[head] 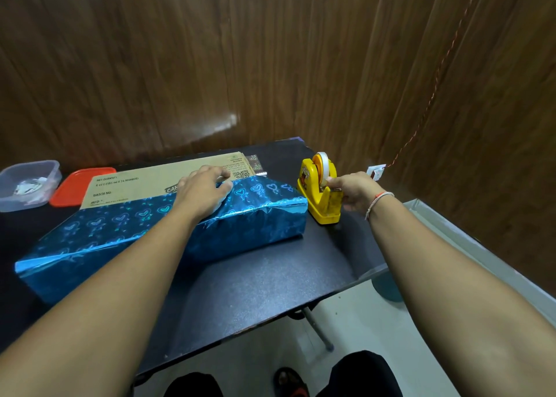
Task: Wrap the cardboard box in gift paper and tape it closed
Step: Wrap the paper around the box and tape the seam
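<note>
left hand [204, 190] is pressing flat on the paper [156, 225] to keep the fold against the box [141, 186], while right hand [353, 193] is seemingly pinching tape at the dispenser [319, 186].

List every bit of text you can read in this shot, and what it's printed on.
All on the bare top of the cardboard box:
"NET QUANTITY"
"(185 ml X 24 NUMBER)"; the figures before it are blurred
"BATCH NO:"
"MFD"; the small line under it is unreadable
"CAN", cut off by the left hand
The QR code and the small print above it: too small to read
The yellow tape dispenser sticker: blurred
</note>
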